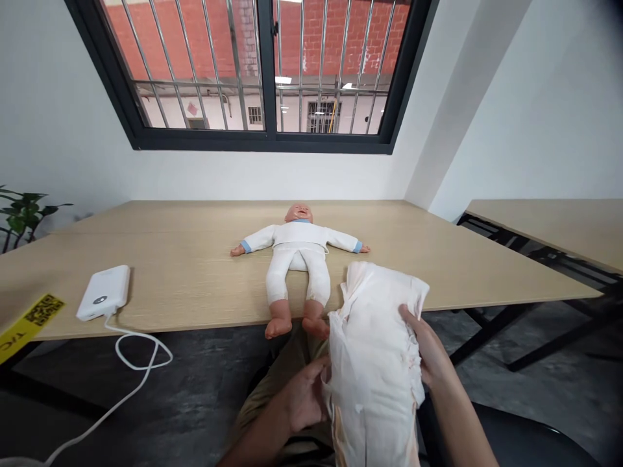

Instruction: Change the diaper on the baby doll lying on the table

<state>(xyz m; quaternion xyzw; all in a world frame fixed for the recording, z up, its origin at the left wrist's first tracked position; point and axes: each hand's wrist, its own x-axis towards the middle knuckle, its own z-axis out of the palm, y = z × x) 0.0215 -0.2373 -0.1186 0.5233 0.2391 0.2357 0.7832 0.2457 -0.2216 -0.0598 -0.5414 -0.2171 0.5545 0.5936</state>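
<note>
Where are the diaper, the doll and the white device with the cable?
diaper [374, 366]: head view, middle of its white outer surface
doll [299, 236]: head view, front of its white-clothed torso
white device [106, 287]: head view, upper face of its casing

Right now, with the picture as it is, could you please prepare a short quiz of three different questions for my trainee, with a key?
1. True or false: the doll lies face down on the table.
2. What is the cable plugged into?
A: the doll
B: the white device
C: the table
3. How many hands hold the diaper, and which?

Key:
1. False; it lies face up.
2. B.
3. Two: the left hand and the right hand.
</note>
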